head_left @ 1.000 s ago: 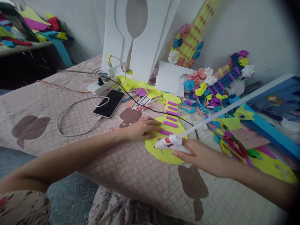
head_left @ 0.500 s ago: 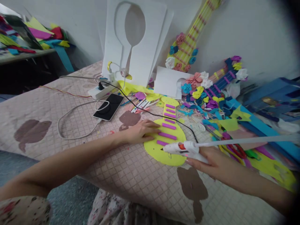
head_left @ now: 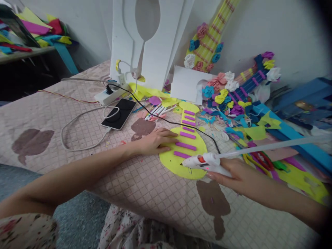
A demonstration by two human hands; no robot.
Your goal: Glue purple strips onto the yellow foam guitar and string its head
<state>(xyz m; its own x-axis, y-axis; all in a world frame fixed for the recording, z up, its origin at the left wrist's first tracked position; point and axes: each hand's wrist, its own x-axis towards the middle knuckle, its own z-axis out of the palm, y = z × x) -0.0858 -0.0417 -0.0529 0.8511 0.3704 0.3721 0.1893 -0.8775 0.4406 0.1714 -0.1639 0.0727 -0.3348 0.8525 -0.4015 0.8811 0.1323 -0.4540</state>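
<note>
A flat yellow guitar-shaped cutout (head_left: 171, 166) lies on the quilted cloth, with several purple strips (head_left: 185, 146) set across its neck and body. My left hand (head_left: 158, 141) rests on the left side of its body, fingers stretched out and flat. In my right hand (head_left: 228, 171) is a white hot glue gun (head_left: 201, 162), a small red light showing on it. Its dark nozzle tip points left over the lower body, just below the lowest strip; whether it touches the cutout I cannot tell. A long glue stick (head_left: 272, 145) sticks out of the gun's back.
The gun's black cord (head_left: 166, 121) crosses the guitar's neck to a power strip (head_left: 109, 95). A phone (head_left: 118, 114) charges at left. White boards (head_left: 160, 45) and two decorated guitars, one yellow (head_left: 212, 39) and one blue (head_left: 241, 91), stand behind. Paper scraps and scissors (head_left: 263, 162) lie at right.
The camera view has shifted slightly. The glue gun's tip stays over nearly the same part of the cutout's lower body, and my left hand stays in place on it.
</note>
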